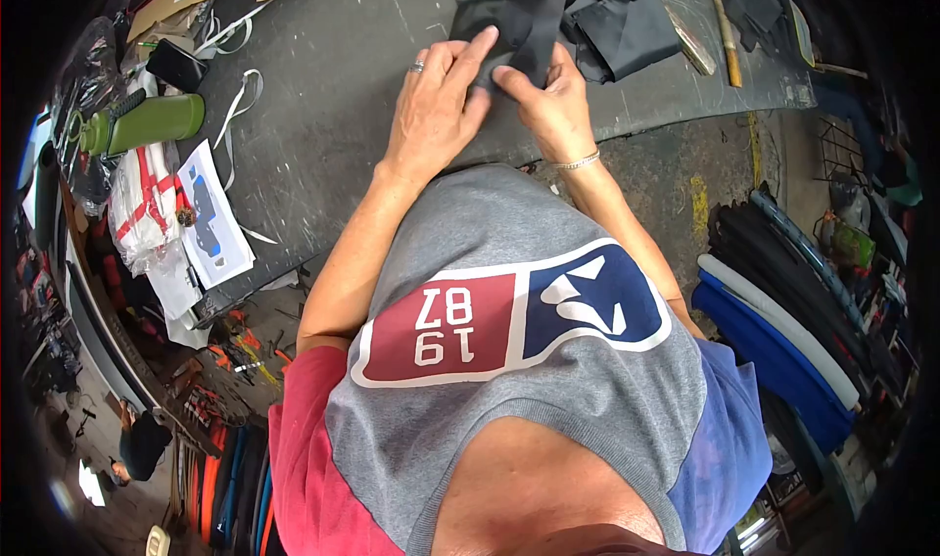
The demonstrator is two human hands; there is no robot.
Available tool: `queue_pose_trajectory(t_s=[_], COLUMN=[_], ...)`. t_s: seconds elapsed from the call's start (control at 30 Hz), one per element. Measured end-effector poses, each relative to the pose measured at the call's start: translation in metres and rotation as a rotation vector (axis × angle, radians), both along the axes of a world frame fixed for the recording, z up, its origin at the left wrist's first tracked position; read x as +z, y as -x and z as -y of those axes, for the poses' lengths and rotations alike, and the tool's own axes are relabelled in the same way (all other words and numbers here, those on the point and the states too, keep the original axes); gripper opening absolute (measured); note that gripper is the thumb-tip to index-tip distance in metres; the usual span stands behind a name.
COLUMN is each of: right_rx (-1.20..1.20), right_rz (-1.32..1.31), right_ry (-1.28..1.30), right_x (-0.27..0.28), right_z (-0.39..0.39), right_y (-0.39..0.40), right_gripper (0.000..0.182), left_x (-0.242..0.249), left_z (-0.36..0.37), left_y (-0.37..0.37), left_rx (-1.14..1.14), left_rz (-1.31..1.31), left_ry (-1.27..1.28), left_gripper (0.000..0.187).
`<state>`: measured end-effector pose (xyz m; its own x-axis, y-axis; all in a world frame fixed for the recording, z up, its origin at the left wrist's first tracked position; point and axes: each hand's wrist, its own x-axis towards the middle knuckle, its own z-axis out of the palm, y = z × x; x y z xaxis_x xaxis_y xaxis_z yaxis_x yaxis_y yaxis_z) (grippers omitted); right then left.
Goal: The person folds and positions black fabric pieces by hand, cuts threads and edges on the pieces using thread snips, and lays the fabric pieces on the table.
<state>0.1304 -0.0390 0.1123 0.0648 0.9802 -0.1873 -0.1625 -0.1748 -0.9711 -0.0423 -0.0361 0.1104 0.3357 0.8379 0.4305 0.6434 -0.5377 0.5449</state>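
Black fabric pieces (pixel 504 18) lie at the far edge of the worktable, folded and overlapping. My left hand (pixel 436 106), with a ring on one finger, rests at the near left side of the fabric. Its index finger is stretched out onto the cloth and its thumb is apart. My right hand (pixel 556 106), with a bracelet at the wrist, grips the fabric's near right edge, thumb on top and fingers partly hidden behind it. More folded black fabric (pixel 627 37) lies just right of this hand.
The dark worktable (pixel 333 86) carries a green bottle (pixel 147 123), a black phone (pixel 176 64), printed sheets (pixel 211 218) and white strips (pixel 235 115) at left. A wooden-handled tool (pixel 725 32) lies at right. Fabric rolls (pixel 783 331) stand beside me; a person (pixel 145 443) is at lower left.
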Motion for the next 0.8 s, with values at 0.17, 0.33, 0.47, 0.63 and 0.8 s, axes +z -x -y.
queue_pose_trajectory(t_s=[0.17,0.33,0.47,0.63,0.8], right_rx=[0.016,0.093,0.133,0.077,0.025], right_rz=[-0.341,-0.361,-0.236,-0.154,-0.457], right_ry=[0.183,0.225,0.210,0.183,0.097], right_x=[0.013,0.031,0.021,0.024,0.008], right_z=[-0.007,-0.007,-0.007,-0.007,0.011], right_y=[-0.016,-0.022,-0.023,-0.023,-0.037], right_gripper=[0.012,0.011,0.016,0.014,0.038], left_x=[-0.003,-0.016,-0.013,-0.003,0.011], left_z=[0.002,-0.006,-0.003,-0.007,-0.011], left_y=[0.001,0.008,-0.007,-0.007,-0.010], left_rx=[0.092,-0.054,-0.075,0.107,0.097], left_rz=[0.507,1.307,1.420,1.383,1.269], left_ry=[0.505,1.358,1.321,1.167,0.784], left_gripper=[0.095,0.085,0.062,0.076,0.081])
